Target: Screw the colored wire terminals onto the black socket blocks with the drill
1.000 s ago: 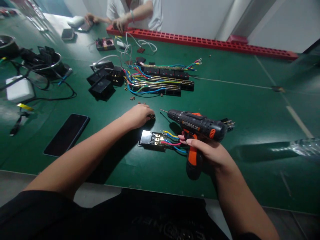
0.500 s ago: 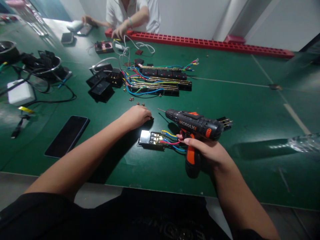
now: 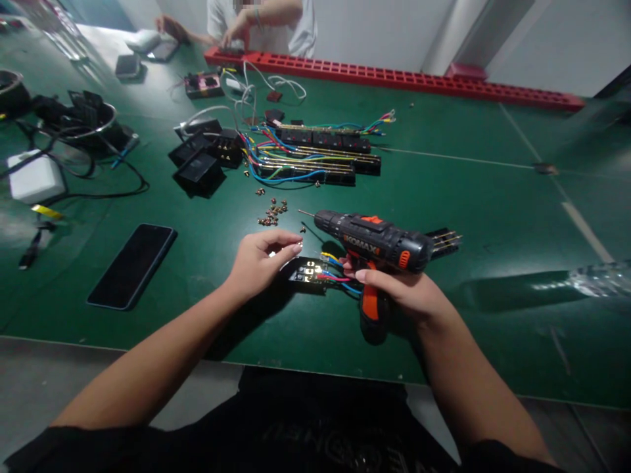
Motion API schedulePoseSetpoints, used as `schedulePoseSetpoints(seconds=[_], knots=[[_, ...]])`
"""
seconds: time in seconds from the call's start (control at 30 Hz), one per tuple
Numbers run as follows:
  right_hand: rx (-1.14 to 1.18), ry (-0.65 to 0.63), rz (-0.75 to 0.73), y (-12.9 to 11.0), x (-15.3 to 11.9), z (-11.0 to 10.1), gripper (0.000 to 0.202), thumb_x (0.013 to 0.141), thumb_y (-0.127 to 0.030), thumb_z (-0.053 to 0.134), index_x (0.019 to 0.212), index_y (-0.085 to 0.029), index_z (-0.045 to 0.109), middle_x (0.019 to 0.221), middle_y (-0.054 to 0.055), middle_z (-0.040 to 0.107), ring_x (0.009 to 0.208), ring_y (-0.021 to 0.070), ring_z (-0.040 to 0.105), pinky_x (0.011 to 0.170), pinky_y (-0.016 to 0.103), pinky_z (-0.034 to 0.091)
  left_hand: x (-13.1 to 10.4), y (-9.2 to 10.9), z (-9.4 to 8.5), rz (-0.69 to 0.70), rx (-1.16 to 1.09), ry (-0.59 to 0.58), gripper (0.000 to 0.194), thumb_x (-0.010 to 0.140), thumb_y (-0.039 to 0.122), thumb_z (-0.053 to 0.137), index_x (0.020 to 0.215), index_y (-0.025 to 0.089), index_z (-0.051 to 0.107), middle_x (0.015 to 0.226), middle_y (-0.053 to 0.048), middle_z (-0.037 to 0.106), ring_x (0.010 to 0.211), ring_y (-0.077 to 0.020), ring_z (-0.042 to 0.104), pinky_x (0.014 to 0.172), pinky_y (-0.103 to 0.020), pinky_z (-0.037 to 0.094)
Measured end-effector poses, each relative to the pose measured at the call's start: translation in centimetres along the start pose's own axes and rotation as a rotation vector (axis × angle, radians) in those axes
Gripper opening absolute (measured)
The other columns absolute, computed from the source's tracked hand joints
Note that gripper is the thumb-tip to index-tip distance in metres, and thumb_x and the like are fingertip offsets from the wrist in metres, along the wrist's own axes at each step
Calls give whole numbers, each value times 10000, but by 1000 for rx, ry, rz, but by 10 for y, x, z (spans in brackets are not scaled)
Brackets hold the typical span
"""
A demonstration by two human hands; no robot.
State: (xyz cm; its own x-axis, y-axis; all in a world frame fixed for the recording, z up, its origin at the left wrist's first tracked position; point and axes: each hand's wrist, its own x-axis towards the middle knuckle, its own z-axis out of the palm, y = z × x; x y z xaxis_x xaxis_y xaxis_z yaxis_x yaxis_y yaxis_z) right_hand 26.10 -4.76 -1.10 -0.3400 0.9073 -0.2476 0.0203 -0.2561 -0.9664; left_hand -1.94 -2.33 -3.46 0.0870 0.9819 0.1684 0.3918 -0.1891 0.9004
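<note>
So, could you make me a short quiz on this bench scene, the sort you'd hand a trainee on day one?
1. Which of the person's hands holds the drill?
2. True or false: the phone lies to the left of the left hand.
3. On the green table, how do the small screws just beyond that hand lie? A) in one straight row; B) in a loose scatter; C) inside a bowl.

Key: 1. The right hand. 2. True. 3. B.
</note>
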Motion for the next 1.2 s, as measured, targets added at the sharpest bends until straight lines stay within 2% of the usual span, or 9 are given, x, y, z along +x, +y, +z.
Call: schedulePoseSetpoints(seconds=[0.2, 0.4, 0.57, 0.7, 0.83, 0.97, 1.2], knots=[[115, 37, 70, 3, 3, 9, 441, 740, -439, 879, 1122, -243, 778, 1181, 60, 771, 1138, 248, 729, 1175, 494, 520, -16, -4, 25, 40, -37, 68, 221, 887, 366, 741, 996, 185, 806, 955, -58, 825, 855, -195, 762, 820, -342, 613], [129, 16, 65, 6, 2, 14, 419, 749, -447, 865, 1098, -229, 784, 1197, 71, 766, 1171, 262, 717, 1188, 504, 503, -19, -1, 34, 85, 0, 146, 201, 904, 342, 725, 998, 178, 794, 953, -53, 823, 839, -175, 756, 798, -308, 601], [83, 16, 76, 9, 2, 19, 435, 771, -458, 844, 1134, -228, 774, 1163, 75, 773, 1141, 258, 725, 1145, 502, 532, -19, 0, 32, 146, 22, 78, 204, 910, 354, 728, 986, 173, 783, 930, -57, 817, 818, -169, 749, 773, -293, 596], [74, 2, 61, 9, 3, 23, 402, 777, -452, 830, 1096, -215, 778, 1146, 67, 775, 1120, 244, 728, 1106, 465, 563, -17, -4, 26, 323, 34, -19, 169, 906, 343, 735, 942, 185, 783, 923, -72, 800, 843, -181, 747, 800, -318, 605], [-11, -15, 6, 4, 2, 26, 338, 810, -444, 802, 1073, -232, 782, 1159, 49, 766, 1106, 219, 712, 1104, 427, 566, -15, -8, 23, 449, 69, -38, 128, 887, 314, 756, 931, 200, 796, 1007, -86, 763, 904, -183, 739, 829, -335, 614], [-67, -39, -18, 0, 2, 28, 320, 833, -444, 773, 1061, -219, 769, 1123, 53, 759, 1083, 210, 704, 1069, 415, 580, -15, -11, 22, 500, 85, -60, 100, 876, 278, 767, 920, 192, 793, 1022, -86, 737, 914, -175, 728, 818, -321, 611], [-133, -42, -38, 0, 2, 28, 332, 853, -448, 747, 1090, -215, 741, 1108, 61, 746, 1065, 217, 694, 1050, 418, 567, -15, -10, 22, 504, 96, -84, 102, 876, 271, 763, 917, 182, 794, 1001, -87, 732, 901, -177, 725, 816, -315, 605]])
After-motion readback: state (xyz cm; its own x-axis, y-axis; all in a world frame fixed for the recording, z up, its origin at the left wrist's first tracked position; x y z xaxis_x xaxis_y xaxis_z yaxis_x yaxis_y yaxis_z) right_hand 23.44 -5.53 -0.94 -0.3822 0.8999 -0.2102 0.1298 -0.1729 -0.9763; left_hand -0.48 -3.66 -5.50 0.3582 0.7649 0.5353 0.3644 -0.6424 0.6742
